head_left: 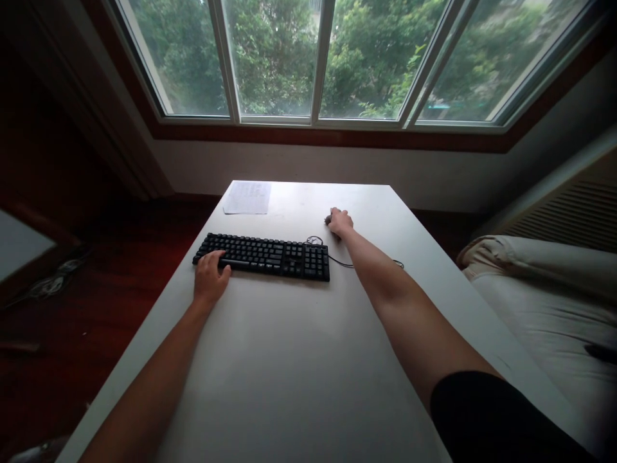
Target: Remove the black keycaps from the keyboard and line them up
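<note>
A black keyboard (263,255) lies across the white table (284,366). My left hand (210,278) rests at its left end, fingers spread on the keys and thumb by the front edge; it grips nothing. Farther away, to the right of the keyboard, my right hand (342,222) is wrapped over a dark computer mouse (328,220). Most of the mouse is hidden under the fingers. A thin black cable (340,262) runs beside the keyboard and passes under my right forearm.
Sheets of printed paper (248,197) lie at the table's far left corner. Beyond stands a wall with a wide window (315,119). To the right is a bed or couch with a pale cover (535,289). Coiled cords (51,283) lie on the dark red floor (120,302) at left.
</note>
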A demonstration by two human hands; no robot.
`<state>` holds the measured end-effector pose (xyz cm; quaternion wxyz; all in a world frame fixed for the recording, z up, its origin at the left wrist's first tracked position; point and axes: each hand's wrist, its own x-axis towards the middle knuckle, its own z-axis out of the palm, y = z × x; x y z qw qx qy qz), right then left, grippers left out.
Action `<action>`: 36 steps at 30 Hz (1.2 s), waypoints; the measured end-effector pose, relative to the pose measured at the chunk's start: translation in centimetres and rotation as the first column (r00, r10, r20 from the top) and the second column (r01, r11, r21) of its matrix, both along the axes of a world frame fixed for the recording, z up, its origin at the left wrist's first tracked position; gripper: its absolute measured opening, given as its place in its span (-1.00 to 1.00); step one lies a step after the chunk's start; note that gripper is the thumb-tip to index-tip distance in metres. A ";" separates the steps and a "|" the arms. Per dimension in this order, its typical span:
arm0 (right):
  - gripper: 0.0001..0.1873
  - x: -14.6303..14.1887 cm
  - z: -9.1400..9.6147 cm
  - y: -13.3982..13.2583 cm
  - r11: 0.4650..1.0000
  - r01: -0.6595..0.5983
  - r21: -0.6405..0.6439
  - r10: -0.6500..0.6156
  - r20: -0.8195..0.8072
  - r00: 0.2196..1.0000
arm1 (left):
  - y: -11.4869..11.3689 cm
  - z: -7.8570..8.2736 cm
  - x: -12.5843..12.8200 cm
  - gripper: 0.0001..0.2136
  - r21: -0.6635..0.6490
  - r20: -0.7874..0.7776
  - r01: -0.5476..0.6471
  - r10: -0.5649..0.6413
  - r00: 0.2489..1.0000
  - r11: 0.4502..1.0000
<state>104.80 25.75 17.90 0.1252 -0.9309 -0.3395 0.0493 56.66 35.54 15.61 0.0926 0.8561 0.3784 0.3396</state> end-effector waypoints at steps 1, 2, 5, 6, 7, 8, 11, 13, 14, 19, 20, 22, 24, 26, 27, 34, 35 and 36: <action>-0.44 -0.7 0.1 0.3 1.000 -0.030 0.004 0.030 0.000 1.000 | 0.0 0.0 -0.1 -0.61 -0.007 0.008 -0.020 0.020 1.000 1.000; -0.45 -1.4 0.2 0.6 0.997 -0.071 0.012 0.071 0.004 0.997 | 0.1 0.0 -0.2 -0.62 -0.016 0.022 -0.046 0.047 0.999 0.999; -0.50 -4.2 0.8 1.9 0.955 -0.297 0.029 0.296 0.014 0.955 | 0.4 0.0 -0.7 -0.68 -0.060 0.077 -0.142 0.146 0.986 0.988; -0.50 -5.1 1.0 2.6 0.918 -0.397 0.022 0.397 0.003 0.918 | 0.6 0.0 -0.9 -0.69 -0.071 0.094 -0.171 0.178 0.980 0.983; -0.50 -6.1 1.1 3.3 0.880 -0.475 0.015 0.475 -0.005 0.880 | 0.7 -0.1 -1.0 -0.70 -0.079 0.109 -0.197 0.205 0.973 0.977; -0.50 -7.0 1.3 4.0 0.846 -0.534 0.004 0.534 -0.012 0.846 | 0.9 -0.1 -1.2 -0.72 -0.085 0.119 -0.217 0.226 0.967 0.972; -0.52 -9.4 1.7 6.4 0.770 -0.638 -0.037 0.638 0.008 0.770 | 1.3 -0.3 -1.4 -0.74 -0.111 0.137 -0.248 0.262 0.955 0.962; -0.53 -11.1 1.8 8.1 0.716 -0.694 -0.074 0.697 0.044 0.715 | 1.7 -0.5 -1.5 -0.74 -0.129 0.146 -0.257 0.274 0.951 0.958; -0.53 -12.0 1.8 9.0 0.688 -0.720 -0.090 0.725 0.062 0.686 | 1.9 -0.6 -1.6 -0.74 -0.134 0.149 -0.258 0.276 0.949 0.957; -0.28 -17.6 1.8 13.2 0.560 -0.825 -0.074 0.827 0.110 0.552 | 2.8 -0.9 -2.2 -0.75 -0.139 0.163 -0.246 0.268 0.950 0.959; -0.22 -18.7 1.9 13.8 0.535 -0.843 -0.064 0.843 0.115 0.526 | 2.9 -0.8 -2.4 -0.76 -0.138 0.166 -0.248 0.269 0.949 0.959; -0.14 -20.4 2.1 14.5 0.490 -0.870 -0.051 0.868 0.126 0.481 | 3.0 -0.7 -2.9 -0.79 -0.138 0.175 -0.254 0.276 0.945 0.957; -0.11 -21.0 2.3 14.4 0.466 -0.885 -0.028 0.879 0.133 0.458 | 3.0 -0.6 -3.4 -0.80 -0.157 0.193 -0.256 0.284 0.939 0.954; -0.10 -20.4 2.4 13.4 0.468 -0.883 0.030 0.874 0.136 0.467 | 3.0 -0.3 -4.0 -0.82 -0.205 0.229 -0.259 0.304 0.925 0.944; -0.10 -19.8 2.5 12.5 0.477 -0.876 0.076 0.865 0.137 0.483 | 2.9 -0.2 -4.2 -0.83 -0.233 0.254 -0.262 0.319 0.913 0.936; -0.52 -15.6 10.1 -1.3 0.380 -0.661 0.647 0.680 0.288 0.674 | 0.3 2.4 -4.3 -0.82 -0.174 0.455 -0.209 0.267 0.850 0.962; -0.55 -15.6 12.5 -4.4 0.313 -0.636 0.706 0.644 0.334 0.688 | -0.4 3.2 -4.3 -0.81 -0.161 0.469 -0.196 0.250 0.847 0.967; -0.57 -15.8 15.1 -7.7 0.249 -0.616 0.747 0.603 0.379 0.703 | -1.1 4.2 -4.3 -0.81 -0.150 0.475 -0.178 0.229 0.849 0.972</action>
